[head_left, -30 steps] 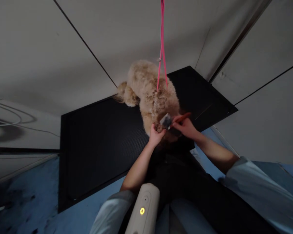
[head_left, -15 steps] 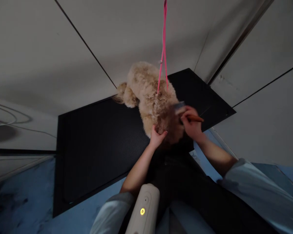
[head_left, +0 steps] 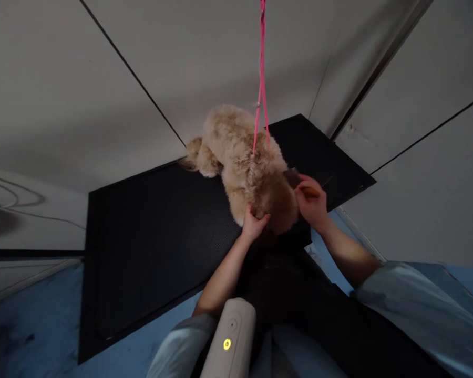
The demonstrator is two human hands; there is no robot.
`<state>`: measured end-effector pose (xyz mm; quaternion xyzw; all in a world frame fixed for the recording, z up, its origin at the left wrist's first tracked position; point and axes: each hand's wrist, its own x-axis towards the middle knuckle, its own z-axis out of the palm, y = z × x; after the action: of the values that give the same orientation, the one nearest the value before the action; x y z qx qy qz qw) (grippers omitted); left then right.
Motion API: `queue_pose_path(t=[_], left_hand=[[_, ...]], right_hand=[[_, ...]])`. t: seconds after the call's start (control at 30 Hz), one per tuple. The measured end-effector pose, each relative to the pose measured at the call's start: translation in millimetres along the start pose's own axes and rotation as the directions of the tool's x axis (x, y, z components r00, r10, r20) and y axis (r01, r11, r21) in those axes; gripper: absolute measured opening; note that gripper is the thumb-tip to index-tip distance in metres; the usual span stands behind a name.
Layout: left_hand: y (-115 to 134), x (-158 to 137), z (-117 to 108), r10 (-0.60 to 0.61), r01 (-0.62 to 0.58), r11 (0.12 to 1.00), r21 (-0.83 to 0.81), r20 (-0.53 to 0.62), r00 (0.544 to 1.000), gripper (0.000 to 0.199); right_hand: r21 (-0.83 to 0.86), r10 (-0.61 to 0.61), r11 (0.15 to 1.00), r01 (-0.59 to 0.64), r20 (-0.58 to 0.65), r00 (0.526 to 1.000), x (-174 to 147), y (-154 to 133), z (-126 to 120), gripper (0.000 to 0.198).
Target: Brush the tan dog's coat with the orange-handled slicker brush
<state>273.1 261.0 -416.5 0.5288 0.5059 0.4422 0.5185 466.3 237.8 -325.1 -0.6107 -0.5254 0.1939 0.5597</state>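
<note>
A fluffy light-brown dog (head_left: 230, 136) is on the black grooming table (head_left: 153, 236), its head end toward me and its tail end at the far left. My left hand (head_left: 254, 223) grips the fur under the near end of the dog, thumb and fingers parted around it; fingertips are partly hidden. In my right hand (head_left: 313, 203) is a slicker brush (head_left: 292, 177) with an orange-brown handle. The brush head is at the right side of the dog's head, blurred. A pink grooming loop (head_left: 262, 79) hangs from above down to the dog's neck.
A pale wall (head_left: 142, 105) runs close behind the table. A white device with a lit yellow button (head_left: 230, 336) juts up at the bottom, near my left forearm. Grey cables (head_left: 27, 207) hang at the left. Blue floor (head_left: 35, 315) shows below.
The brush in my right hand has shifted slightly, its head now turned darker side toward me. My left hand stays on the dog. The whole view has moved slightly.
</note>
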Motion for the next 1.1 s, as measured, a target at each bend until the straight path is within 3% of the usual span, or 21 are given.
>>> queue_pose_path(t=[0.03, 0.07, 0.17, 0.2, 0.3, 0.33, 0.43, 0.47, 0.53, 0.6, 0.63, 0.73, 0.77, 0.87, 0.9, 0.97, 1.03, 1.1], left_hand=[[0.1, -0.3, 0.2, -0.001, 0.001, 1.000, -0.012, 0.006, 1.000, 0.059], [0.6, -0.6, 0.5, -0.001, 0.001, 1.000, -0.019, 0.009, 1.000, 0.054], [4.2, -1.5, 2.4, 0.025, -0.026, 1.000, -0.018, -0.016, 1.000, 0.045], [5.9, -1.8, 3.3, 0.040, -0.040, 0.999, -0.015, -0.025, 0.999, 0.045], [10.4, -2.7, 5.9, 0.065, -0.066, 0.998, -0.003, -0.042, 0.997, 0.044], [11.3, -3.0, 6.4, 0.063, -0.063, 0.998, 0.001, -0.045, 0.997, 0.043], [12.1, -3.2, 7.2, 0.058, -0.057, 0.998, 0.019, -0.047, 0.997, 0.040], [12.0, -3.2, 7.3, 0.056, -0.055, 0.998, 0.028, -0.051, 0.997, 0.039], [11.4, -3.1, 7.6, 0.044, -0.042, 0.998, 0.039, -0.063, 0.997, 0.039], [10.2, -2.7, 7.7, 0.026, -0.024, 0.999, 0.027, -0.059, 0.998, 0.040], [9.4, -2.3, 7.6, 0.022, -0.022, 1.000, 0.015, -0.049, 0.999, 0.041], [7.3, 0.0, 6.5, 0.019, -0.019, 1.000, -0.005, -0.028, 0.999, 0.042], [7.3, 1.0, 6.0, 0.008, -0.009, 1.000, -0.005, -0.037, 0.999, 0.043], [11.2, 4.0, 5.2, -0.074, 0.073, 0.997, -0.021, -0.067, 0.995, 0.045], [13.7, 4.6, 5.3, -0.115, 0.113, 0.993, -0.039, -0.059, 0.992, 0.045], [19.5, 4.7, 5.9, -0.188, 0.186, 0.979, -0.085, -0.013, 0.982, 0.046], [24.7, 3.6, 7.0, -0.237, 0.237, 0.965, -0.111, 0.015, 0.971, 0.045], [28.0, 2.2, 8.4, -0.258, 0.257, 0.959, -0.119, 0.009, 0.966, 0.046]], right_hand=[[-0.011, -0.024, 1.000, 0.023, -0.048, 0.999, 0.5, -0.4, -1.1, 0.011], [-0.008, -0.015, 1.000, 0.015, -0.013, 1.000, 1.0, -0.4, -1.9, 0.011], [-0.024, 0.103, 0.995, -0.100, 0.265, 0.959, 2.3, 1.8, -3.0, 0.012], [-0.046, 0.118, 0.993, -0.109, 0.269, 0.956, 2.3, 2.7, -3.2, 0.012], [-0.064, 0.047, 0.997, -0.044, 0.046, 0.998, -0.1, 4.0, -3.2, 0.011], [-0.052, 0.034, 0.998, -0.032, 0.041, 0.999, -1.1, 4.1, -3.0, 0.011], [-0.015, 0.088, 0.996, -0.087, 0.255, 0.963, -0.5, 4.8, -5.0, 0.012], [-0.027, 0.099, 0.995, -0.096, 0.260, 0.961, 1.2, 5.1, -6.9, 0.012], [-0.064, 0.062, 0.996, -0.057, 0.071, 0.996, 5.2, 4.9, -11.5, 0.011], [-0.089, -0.010, 0.996, 0.002, -0.095, 0.995, 8.2, 3.6, -14.6, 0.010], [-0.082, -0.018, 0.997, 0.013, -0.058, 0.998, 9.0, 2.9, -14.9, 0.011], [-0.069, 0.065, 0.996, -0.049, 0.265, 0.962, 11.8, 2.2, -12.2, 0.013], [-0.089, 0.084, 0.994, -0.061, 0.276, 0.957, 13.5, 2.5, -11.0, 0.014], [-0.139, 0.007, 0.990, -0.005, 0.012, 1.000, 20.1, 2.9, -7.5, 0.012], [-0.141, -0.021, 0.990, 0.021, 0.001, 1.000, 22.3, 2.4, -6.1, 0.012], [-0.130, -0.010, 0.991, 0.034, 0.183, 0.983, 25.8, 0.4, -2.6, 0.009], [-0.159, 0.044, 0.987, 0.012, 0.345, 0.938, 27.5, -2.5, 1.3, 0.009], [-0.205, 0.050, 0.979, 0.007, 0.272, 0.961, 26.5, -5.5, 4.9, 0.010]])
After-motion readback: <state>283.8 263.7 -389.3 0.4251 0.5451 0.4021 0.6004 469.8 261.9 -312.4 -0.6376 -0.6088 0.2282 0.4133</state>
